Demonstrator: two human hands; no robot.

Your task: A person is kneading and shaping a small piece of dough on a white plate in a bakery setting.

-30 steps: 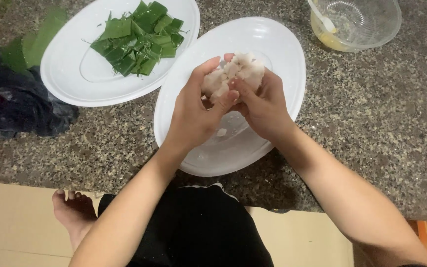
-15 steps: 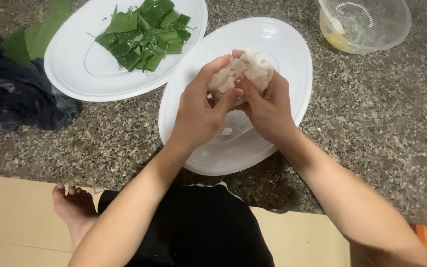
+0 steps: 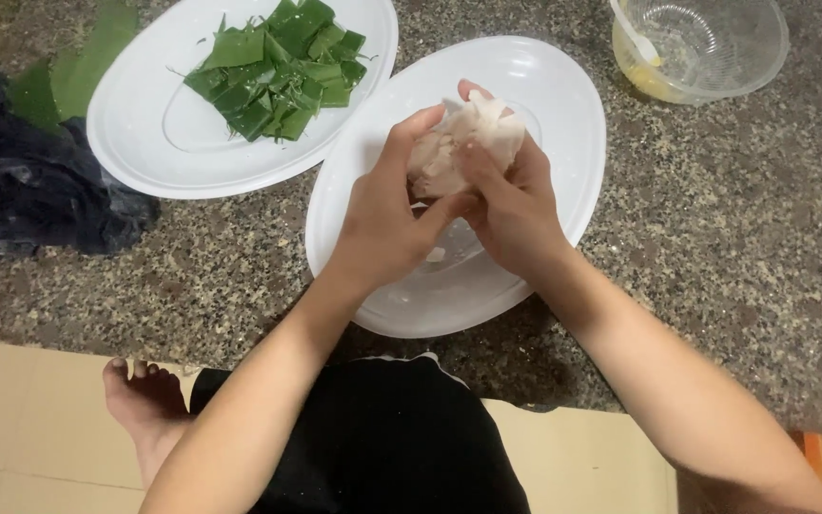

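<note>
Both of my hands hold a pale, whitish-pink lump of raw meat (image 3: 463, 143) above a white oval plate (image 3: 563, 114). My left hand (image 3: 387, 214) grips the lump from the left, with its thumb pressed against it. My right hand (image 3: 511, 205) cups it from the right and below. A small pale scrap (image 3: 437, 254) lies on the plate under the hands. Part of the lump is hidden by my fingers.
A second white oval plate (image 3: 135, 143) at the upper left carries cut green leaf pieces (image 3: 278, 71). A clear plastic bowl (image 3: 706, 48) with yellowish liquid stands at the upper right. A dark cloth (image 3: 21, 190) and green leaves (image 3: 73, 67) lie at the left on the speckled stone counter (image 3: 734, 238). My bare foot (image 3: 145, 409) rests below.
My hands have kept kneading the lump above the plate, with the fingers shifting slightly. The view has drifted a little; nothing else moved.
</note>
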